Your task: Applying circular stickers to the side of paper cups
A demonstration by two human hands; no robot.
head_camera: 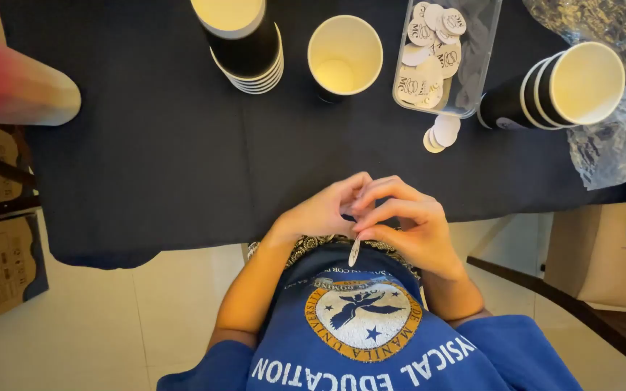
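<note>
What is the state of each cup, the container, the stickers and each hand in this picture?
Single paper cup: upright, empty.
Cup stack: upright, nested.
Second cup stack: lying on its side, mouth to the right.
Clear plastic container: open, holding round stickers.
Loose stickers: on the cloth beside the container.
Left hand: pinching at a small round sticker.
Right hand: holding that sticker, edge-on.

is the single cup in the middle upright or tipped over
Upright. The single cup stands on the dark tablecloth with its round mouth facing the camera; the white inside looks empty.

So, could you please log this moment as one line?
left hand: pinching round sticker | right hand: pinching same sticker | ahead: upright paper cup
</note>
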